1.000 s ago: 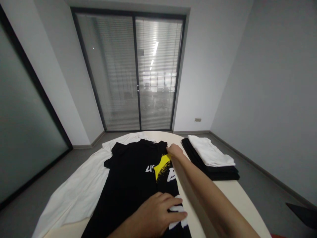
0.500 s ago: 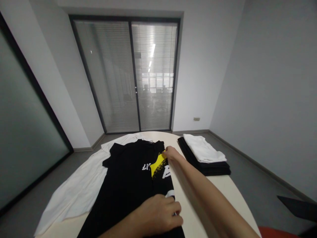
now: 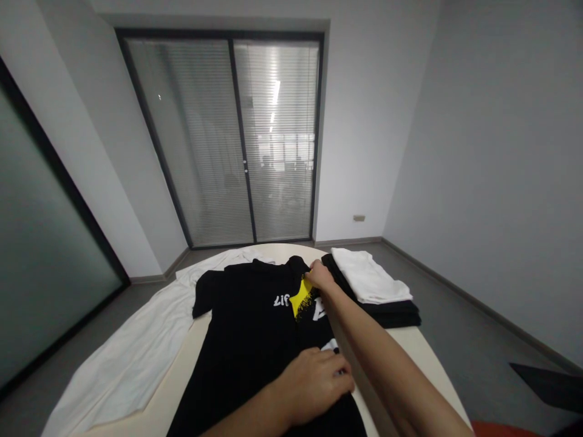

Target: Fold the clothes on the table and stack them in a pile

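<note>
A black T-shirt [image 3: 246, 340] with white lettering and a yellow patch lies on the table, its right side folded over. At the far right edge of the shirt, my right hand [image 3: 320, 276] pinches the cloth beside the yellow patch. My left hand [image 3: 319, 382] is lower down, with curled fingers gripping the shirt's right edge; its fingertips are partly hidden. Left of the shirt a white garment [image 3: 132, 346] is spread out, reaching behind the shirt's collar.
A stack of folded black clothes [image 3: 396, 314] with a folded white one [image 3: 371, 276] on top stands at the right of the round cream table [image 3: 430, 358]. Beyond the table is a glazed partition with blinds [image 3: 277, 182]. Something red [image 3: 494, 430] shows at the lower right.
Both hands have shifted right together with the black T-shirt, which now lies farther from the white garment. A strip of table shows between them. The view has turned slightly.
</note>
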Demonstrator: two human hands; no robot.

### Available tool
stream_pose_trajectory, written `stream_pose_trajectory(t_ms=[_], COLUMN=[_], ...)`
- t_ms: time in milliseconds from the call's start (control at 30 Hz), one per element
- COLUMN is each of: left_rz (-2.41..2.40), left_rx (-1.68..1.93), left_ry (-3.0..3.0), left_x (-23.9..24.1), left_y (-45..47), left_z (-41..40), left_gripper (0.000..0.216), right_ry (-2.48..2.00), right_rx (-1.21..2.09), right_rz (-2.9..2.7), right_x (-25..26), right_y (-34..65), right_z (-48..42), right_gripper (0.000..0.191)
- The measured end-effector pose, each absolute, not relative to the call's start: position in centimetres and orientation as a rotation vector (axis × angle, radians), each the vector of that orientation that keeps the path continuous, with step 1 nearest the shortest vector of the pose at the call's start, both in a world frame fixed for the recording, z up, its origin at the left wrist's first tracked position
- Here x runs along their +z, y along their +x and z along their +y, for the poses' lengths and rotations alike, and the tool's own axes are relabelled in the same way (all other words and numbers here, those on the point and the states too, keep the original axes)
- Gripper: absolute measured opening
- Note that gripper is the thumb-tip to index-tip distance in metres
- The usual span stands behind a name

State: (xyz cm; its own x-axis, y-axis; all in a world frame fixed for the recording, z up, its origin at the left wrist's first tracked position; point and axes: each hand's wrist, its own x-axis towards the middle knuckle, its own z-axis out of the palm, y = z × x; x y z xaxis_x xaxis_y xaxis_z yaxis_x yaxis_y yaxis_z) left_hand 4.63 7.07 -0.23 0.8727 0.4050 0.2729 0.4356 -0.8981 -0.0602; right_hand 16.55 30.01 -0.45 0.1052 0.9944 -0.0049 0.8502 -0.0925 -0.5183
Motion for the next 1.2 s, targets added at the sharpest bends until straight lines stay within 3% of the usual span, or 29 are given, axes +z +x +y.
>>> stream_pose_trajectory(t_ms=[100, 233, 367, 467, 600, 700, 833, 1200], left_rz=[-0.716, -0.723, -0.754, -0.95, -1.393, -1.573, -1.614, -1.541], left_rx=[-0.409, -0.463, -0.432, -0.453, -0.491, -0.45, -0.403, -0.502], left_ry=[-3.047, -3.2, -3.276, -3.253, -3.103, -3.088, -3.125, -3.086], left_x=[0.0, -0.5, -1.8, -2.3, -2.5, -2.4, -2.1, -1.8], left_y=[4.3, 3.1, 2.2, 1.1, -0.7, -1.3, -1.0, -0.8], left_z=[6.7, 6.1, 6.1, 6.3, 6.8, 7.1, 7.1, 6.7], left_gripper=[0.011, 0.03, 0.031, 0.036, 0.06, 0.07, 0.071, 0.068], right_ry=[-1.929, -1.878, -1.857, -1.81, -1.715, -1.738, -1.856, -1.905], right_rx=[0.553, 0.585, 0.577, 0.567, 0.586, 0.576, 0.473, 0.357], right_rz=[-1.798, -1.752, -1.697, -1.693, -1.739, -1.724, -1.624, -1.837], right_x=[-1.0, -1.9, -2.4, -2.5, -2.7, -2.8, -2.9, -2.0], right_y=[16.3, 15.6, 15.1, 14.8, 13.9, 13.5, 13.9, 14.0], right_z=[31.4, 33.2, 34.7, 35.7, 36.7, 37.3, 37.7, 35.0], right_gripper=[0.052, 0.046, 0.049, 0.044, 0.027, 0.028, 0.045, 0.047])
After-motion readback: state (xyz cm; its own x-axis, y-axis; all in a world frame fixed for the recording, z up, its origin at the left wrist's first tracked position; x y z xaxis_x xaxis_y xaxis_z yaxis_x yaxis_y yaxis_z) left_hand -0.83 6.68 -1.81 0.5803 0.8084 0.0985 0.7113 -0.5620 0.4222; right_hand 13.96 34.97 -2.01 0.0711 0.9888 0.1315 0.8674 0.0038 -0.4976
